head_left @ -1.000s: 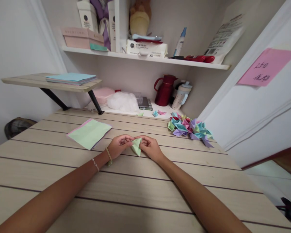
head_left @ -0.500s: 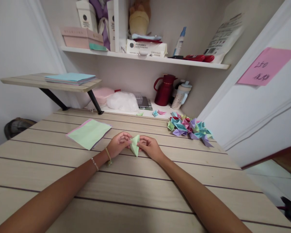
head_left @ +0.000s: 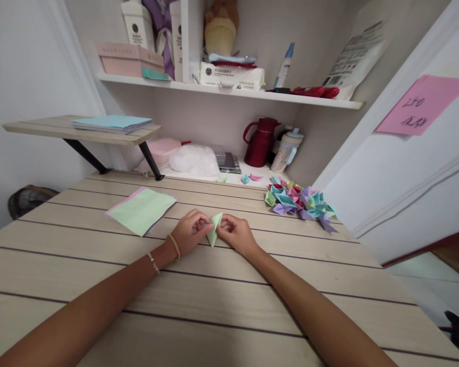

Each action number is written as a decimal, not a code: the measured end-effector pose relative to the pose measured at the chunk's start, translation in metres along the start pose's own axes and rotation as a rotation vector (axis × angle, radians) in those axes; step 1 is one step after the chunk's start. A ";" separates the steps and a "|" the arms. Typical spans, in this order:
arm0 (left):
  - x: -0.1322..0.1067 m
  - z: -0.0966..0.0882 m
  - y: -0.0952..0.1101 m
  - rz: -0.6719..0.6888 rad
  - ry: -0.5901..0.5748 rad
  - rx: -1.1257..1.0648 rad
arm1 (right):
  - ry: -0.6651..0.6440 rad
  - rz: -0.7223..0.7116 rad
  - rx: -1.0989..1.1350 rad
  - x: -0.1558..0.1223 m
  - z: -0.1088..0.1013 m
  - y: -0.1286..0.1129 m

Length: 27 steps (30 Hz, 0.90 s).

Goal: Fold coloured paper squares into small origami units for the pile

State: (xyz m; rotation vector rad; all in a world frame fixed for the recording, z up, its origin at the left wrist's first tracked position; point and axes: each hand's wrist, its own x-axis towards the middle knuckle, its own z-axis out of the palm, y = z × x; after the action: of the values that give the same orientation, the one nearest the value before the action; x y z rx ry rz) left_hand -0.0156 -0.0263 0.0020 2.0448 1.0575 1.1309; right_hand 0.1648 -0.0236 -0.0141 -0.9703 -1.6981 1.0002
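A small folded piece of light green paper (head_left: 214, 232) stands between my two hands, just above the slatted table. My left hand (head_left: 192, 230) pinches its left side with thumb and fingers. From the other side, my right hand (head_left: 236, 233) grips the right edge of the paper, fingers curled behind it. The paper has a pointed lower tip and a fold opening along its upper part. Some of my fingertips are hidden behind the paper. To the left of my left hand lies a stack of square paper sheets (head_left: 143, 210), light green on top.
A pile of folded paper boats (head_left: 300, 200) in several colours lies at the table's back right. A dark red jug (head_left: 260, 145) and a pale tumbler (head_left: 286, 151) stand behind. At left, a raised wooden shelf (head_left: 34, 127) carries blue paper sheets (head_left: 115, 121).
My left hand has shifted slightly right and rolled over the paper, its fingers closing nearer the fold. The green paper has turned a little and looks narrower. My right hand stays almost in place.
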 end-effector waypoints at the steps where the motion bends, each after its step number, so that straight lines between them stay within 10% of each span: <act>1: -0.001 0.001 0.000 -0.006 -0.027 0.010 | 0.011 -0.017 -0.034 0.000 0.000 -0.001; 18: -0.002 0.013 0.004 -0.068 0.087 0.260 | 0.153 -0.288 -0.526 -0.009 0.009 -0.017; 27: 0.001 0.009 0.006 -0.014 0.091 -0.009 | 0.238 -0.017 0.033 0.002 0.002 -0.005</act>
State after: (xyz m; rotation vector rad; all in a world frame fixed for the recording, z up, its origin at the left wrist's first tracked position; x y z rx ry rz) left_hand -0.0050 -0.0294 0.0022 1.9919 1.1071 1.2298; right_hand 0.1609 -0.0240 -0.0091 -1.0093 -1.4856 0.8629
